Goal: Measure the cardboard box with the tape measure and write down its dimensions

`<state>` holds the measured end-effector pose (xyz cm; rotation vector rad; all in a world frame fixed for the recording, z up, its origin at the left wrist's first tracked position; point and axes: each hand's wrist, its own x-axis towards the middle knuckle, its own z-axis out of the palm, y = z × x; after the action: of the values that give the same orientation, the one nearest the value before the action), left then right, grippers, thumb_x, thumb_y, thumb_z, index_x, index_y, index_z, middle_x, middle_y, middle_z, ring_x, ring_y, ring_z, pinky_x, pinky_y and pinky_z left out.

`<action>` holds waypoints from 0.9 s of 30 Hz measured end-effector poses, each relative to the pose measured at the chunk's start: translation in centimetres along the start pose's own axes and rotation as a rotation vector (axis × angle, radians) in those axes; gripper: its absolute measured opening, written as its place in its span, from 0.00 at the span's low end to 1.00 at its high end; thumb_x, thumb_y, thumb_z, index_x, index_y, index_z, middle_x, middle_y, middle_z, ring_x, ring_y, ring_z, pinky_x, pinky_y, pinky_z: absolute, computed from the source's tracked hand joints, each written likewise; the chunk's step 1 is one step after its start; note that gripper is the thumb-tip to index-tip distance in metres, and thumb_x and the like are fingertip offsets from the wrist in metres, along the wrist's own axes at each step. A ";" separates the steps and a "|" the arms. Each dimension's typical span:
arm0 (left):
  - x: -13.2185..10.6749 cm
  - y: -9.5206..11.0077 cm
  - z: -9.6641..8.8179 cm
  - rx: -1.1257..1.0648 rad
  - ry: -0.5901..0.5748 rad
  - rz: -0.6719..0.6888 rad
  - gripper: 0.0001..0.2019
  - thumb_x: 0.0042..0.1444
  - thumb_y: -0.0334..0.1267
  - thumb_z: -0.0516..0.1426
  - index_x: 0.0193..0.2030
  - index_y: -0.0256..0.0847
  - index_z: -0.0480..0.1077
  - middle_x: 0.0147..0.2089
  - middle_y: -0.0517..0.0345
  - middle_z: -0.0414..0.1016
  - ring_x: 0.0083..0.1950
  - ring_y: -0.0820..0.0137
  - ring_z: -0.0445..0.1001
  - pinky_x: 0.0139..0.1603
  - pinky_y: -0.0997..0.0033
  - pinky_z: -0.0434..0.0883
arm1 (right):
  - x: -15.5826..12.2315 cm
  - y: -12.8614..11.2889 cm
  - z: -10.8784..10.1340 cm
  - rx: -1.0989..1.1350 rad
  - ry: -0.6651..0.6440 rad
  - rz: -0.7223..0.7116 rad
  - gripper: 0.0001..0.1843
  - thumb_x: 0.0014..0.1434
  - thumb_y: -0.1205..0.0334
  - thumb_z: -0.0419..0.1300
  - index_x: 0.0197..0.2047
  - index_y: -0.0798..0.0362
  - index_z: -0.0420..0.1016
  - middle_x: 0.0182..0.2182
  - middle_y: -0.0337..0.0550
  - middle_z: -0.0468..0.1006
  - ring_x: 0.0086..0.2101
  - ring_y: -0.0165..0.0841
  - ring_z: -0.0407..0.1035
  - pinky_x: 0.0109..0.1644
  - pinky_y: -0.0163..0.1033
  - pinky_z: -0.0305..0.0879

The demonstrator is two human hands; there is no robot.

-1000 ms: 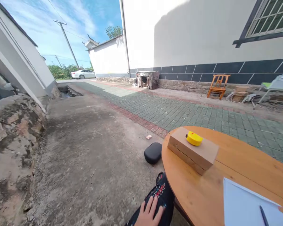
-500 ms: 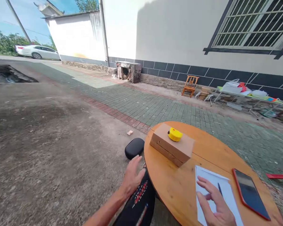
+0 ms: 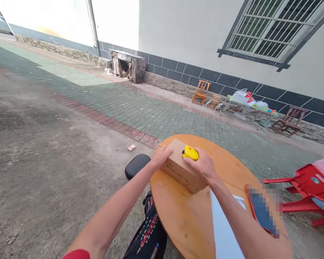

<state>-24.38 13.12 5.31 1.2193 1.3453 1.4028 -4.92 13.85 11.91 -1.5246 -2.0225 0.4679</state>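
A cardboard box (image 3: pixel 182 172) lies on the round wooden table (image 3: pixel 178 219). My left hand (image 3: pixel 162 157) grips the box at its left end, fingers over the top edge. On top of the box sits a yellow tape measure (image 3: pixel 190 153) with a red button and a black end tab. My right hand (image 3: pixel 203 165) is closed around the tape measure's right side, thumb at the near side. White paper (image 3: pixel 223 230) lies partly under my right forearm; the pen seen on it earlier is hidden.
A phone-like device (image 3: pixel 261 210), partly pixelated, lies at the table's right. Beside the table are a black case (image 3: pixel 137 165) and a red plastic chair (image 3: pixel 313 183) with cloth on it. Farther off, a wooden chair (image 3: pixel 201 91) and a loaded folding table (image 3: pixel 248 104) stand by the wall.
Both hands have moved forward: the left from beside the table to the box, the right from above the paper to the tape measure. The view has turned right, bringing the red chair into sight.
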 end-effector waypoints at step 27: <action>-21.1 -3.2 0.5 0.071 0.293 0.028 0.34 0.57 0.53 0.58 0.68 0.45 0.56 0.69 0.50 0.59 0.70 0.54 0.56 0.71 0.51 0.52 | -19.8 4.6 -7.1 1.498 0.514 0.432 0.20 0.56 0.44 0.60 0.46 0.46 0.78 0.39 0.42 0.82 0.38 0.42 0.77 0.37 0.45 0.74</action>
<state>-19.98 -7.10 0.02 1.1121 1.5936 1.6120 6.92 -4.13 10.42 -0.8577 -0.4972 1.2115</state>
